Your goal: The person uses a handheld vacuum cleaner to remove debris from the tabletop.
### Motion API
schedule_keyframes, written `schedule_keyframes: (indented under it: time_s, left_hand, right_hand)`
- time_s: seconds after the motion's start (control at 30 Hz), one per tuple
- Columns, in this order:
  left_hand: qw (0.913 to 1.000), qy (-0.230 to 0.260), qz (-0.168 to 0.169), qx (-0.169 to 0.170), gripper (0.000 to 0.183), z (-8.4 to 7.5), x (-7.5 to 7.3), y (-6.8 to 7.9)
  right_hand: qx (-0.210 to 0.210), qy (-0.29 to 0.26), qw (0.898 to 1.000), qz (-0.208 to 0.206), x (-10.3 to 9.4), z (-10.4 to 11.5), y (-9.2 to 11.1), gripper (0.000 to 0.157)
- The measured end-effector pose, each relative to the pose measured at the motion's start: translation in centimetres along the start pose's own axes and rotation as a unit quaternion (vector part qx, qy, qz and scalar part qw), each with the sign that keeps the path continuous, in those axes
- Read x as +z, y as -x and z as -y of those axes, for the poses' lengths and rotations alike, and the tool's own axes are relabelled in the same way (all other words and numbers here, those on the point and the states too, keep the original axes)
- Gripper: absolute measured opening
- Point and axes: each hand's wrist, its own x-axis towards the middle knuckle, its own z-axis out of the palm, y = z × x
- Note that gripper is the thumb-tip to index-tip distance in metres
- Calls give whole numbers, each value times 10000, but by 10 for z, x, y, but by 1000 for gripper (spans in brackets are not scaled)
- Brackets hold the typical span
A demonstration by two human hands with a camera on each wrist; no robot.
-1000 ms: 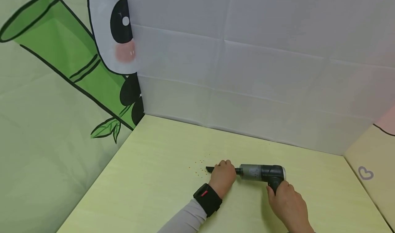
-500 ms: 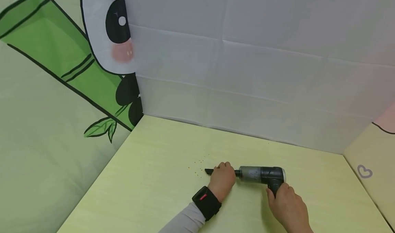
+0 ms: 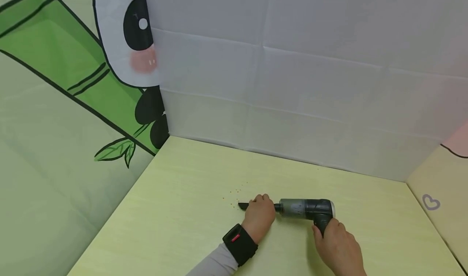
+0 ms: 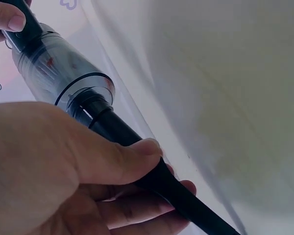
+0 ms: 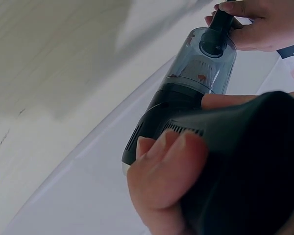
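On the left, small orange-brown crumbs [image 3: 234, 197] lie scattered on the pale yellow surface [image 3: 175, 219] near the tip of the slim black plastic nozzle [image 3: 243, 206], which is probably best kept low and moved slowly. The left hand [image 3: 259, 216] pinches this nozzle; further right, the right hand [image 3: 339, 245] grips the grey-and-black handheld vacuum cleaner [image 3: 294, 208] with clear cylinder. Compared with one second ago, the tip reaches slightly further left and fewer crumbs show beside it.
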Motion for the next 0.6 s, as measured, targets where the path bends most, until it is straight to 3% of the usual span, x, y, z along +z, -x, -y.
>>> schedule_keyframes:
  time_s: [0.2, 0.43, 0.6]
  left_hand:
    - [10000, -72, -14, -10, 12, 2, -5, 4]
    - [9984, -541, 89, 107, 14, 3, -11, 7]
    - [9987, -494, 145, 26, 14, 1, -12, 6]
  right_hand:
    - [-86, 5, 9999, -63, 2, 2, 2, 51]
    - [-134, -32, 9999, -42, 1, 1, 2, 50]
    - [-157, -50, 9999, -3, 0, 0, 2, 49]
